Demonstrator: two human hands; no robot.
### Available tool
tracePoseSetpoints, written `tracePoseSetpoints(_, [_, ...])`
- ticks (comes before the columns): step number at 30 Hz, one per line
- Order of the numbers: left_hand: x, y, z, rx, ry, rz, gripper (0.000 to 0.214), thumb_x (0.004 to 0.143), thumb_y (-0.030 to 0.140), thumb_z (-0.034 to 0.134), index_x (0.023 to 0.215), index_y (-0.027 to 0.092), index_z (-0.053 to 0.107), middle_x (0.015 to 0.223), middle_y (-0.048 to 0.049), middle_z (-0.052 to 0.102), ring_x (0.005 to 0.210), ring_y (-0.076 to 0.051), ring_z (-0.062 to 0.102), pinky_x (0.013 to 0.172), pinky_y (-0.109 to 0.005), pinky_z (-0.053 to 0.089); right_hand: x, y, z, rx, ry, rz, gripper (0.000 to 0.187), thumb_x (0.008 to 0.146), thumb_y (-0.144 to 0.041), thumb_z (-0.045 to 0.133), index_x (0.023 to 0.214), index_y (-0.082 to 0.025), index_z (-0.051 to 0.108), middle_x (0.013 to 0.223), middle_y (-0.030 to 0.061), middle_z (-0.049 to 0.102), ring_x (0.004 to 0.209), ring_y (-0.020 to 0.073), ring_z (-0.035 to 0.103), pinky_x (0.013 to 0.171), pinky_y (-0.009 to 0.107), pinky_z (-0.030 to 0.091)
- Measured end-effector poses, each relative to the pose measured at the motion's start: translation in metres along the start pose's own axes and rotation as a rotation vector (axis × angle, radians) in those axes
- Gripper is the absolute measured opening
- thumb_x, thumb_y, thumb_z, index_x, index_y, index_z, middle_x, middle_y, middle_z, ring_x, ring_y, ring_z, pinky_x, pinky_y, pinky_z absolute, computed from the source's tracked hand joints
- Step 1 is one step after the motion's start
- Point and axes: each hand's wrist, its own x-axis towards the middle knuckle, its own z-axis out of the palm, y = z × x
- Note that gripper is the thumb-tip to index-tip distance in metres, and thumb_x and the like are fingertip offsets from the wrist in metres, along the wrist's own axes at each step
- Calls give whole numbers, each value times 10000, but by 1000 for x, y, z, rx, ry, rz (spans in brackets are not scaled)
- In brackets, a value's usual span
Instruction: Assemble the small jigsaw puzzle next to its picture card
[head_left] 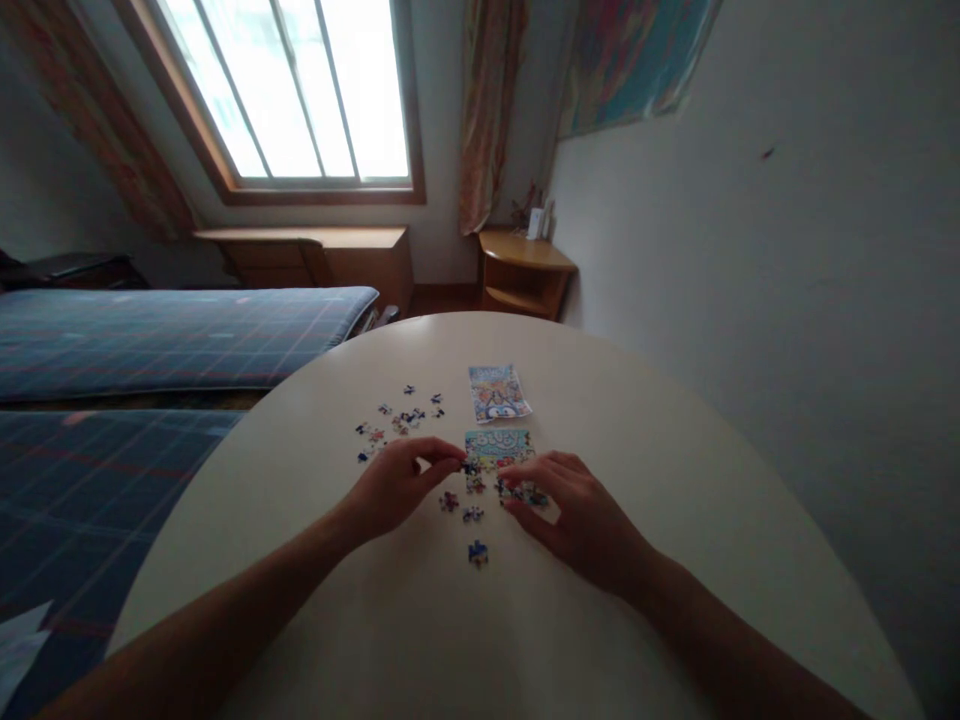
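Note:
A partly joined jigsaw puzzle (498,447) lies near the middle of a round white table (675,480). My left hand (397,485) rests to its left, fingertips pinched at the puzzle's left edge on a small piece. My right hand (570,510) lies on the puzzle's lower right part, fingers curled and pressing on pieces there. Loose pieces (397,418) are scattered to the upper left, and a few more loose pieces (477,551) lie between my hands. A printed picture card (498,392) sits just beyond the puzzle.
A bed with a blue plaid cover (150,340) stands left of the table. The white wall (787,280) runs close along the right. A wooden corner shelf (525,272) and desk (322,255) sit under the window at the back.

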Motion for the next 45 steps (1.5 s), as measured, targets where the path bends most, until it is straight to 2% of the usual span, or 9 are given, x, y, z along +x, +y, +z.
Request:
tracePoseSetpoints(6, [-7, 12, 11, -100, -106, 3, 203, 845, 333, 611, 919, 192, 737, 808, -17, 753, 652, -129, 627, 594, -226, 441, 0, -8, 9, 38, 34, -28, 369, 826, -196, 740, 1167, -239, 606, 1017, 25, 750, 971, 209, 669, 903, 388, 456])
tracePoseSetpoints(14, [-11, 16, 17, -154, -124, 12, 151, 829, 306, 618, 841, 178, 697, 740, -4, 713, 639, -119, 594, 580, -221, 414, -1, -7, 9, 66, 98, -53, 151, 865, -229, 708, 1014, -249, 693, 874, -11, 760, 835, 167, 678, 849, 347, 445])
tracePoseSetpoints(20, [-12, 14, 19, -230, -134, 4, 189, 828, 355, 629, 877, 177, 673, 791, -31, 723, 702, -147, 640, 617, -243, 464, 1, -10, 8, 93, 128, -1, 109, 874, -257, 693, 981, -244, 709, 843, 10, 760, 796, 180, 688, 826, 358, 466])
tracePoseSetpoints(24, [-12, 14, 20, -212, -138, 5, 144, 825, 316, 632, 870, 193, 691, 813, -24, 737, 721, -152, 653, 635, -247, 481, 2, -11, 8, 109, 111, 26, 72, 872, -297, 695, 917, -242, 701, 816, 15, 747, 800, 189, 685, 818, 361, 474])
tracePoseSetpoints(28, [-13, 15, 20, -201, -174, 15, 126, 838, 287, 633, 836, 189, 711, 788, -22, 739, 716, -151, 654, 661, -253, 488, 1, -10, 7, 131, 53, -4, 166, 803, -280, 776, 915, -231, 664, 832, -2, 740, 821, 184, 676, 832, 351, 454])
tracePoseSetpoints(33, [-14, 13, 22, -305, -198, -19, 160, 836, 316, 666, 897, 169, 653, 829, -47, 753, 737, -167, 682, 647, -263, 488, 0, -8, 6, 133, 1, -81, 324, 773, -271, 808, 1049, -234, 642, 873, -6, 743, 847, 190, 670, 837, 353, 432])
tracePoseSetpoints(37, [-14, 11, 25, -305, -210, -19, 179, 842, 323, 672, 922, 164, 652, 846, -53, 753, 720, -157, 675, 634, -259, 474, 0, -7, 7, 115, -16, -67, 299, 757, -304, 822, 991, -228, 654, 842, -8, 737, 828, 197, 666, 829, 361, 430])
tracePoseSetpoints(45, [-15, 14, 21, -251, -219, 46, 152, 837, 279, 637, 937, 164, 640, 820, -39, 713, 697, -131, 624, 608, -232, 455, -2, -6, 11, 148, 30, -50, 147, 885, -250, 690, 1030, -233, 673, 874, 12, 751, 841, 177, 677, 836, 350, 473])
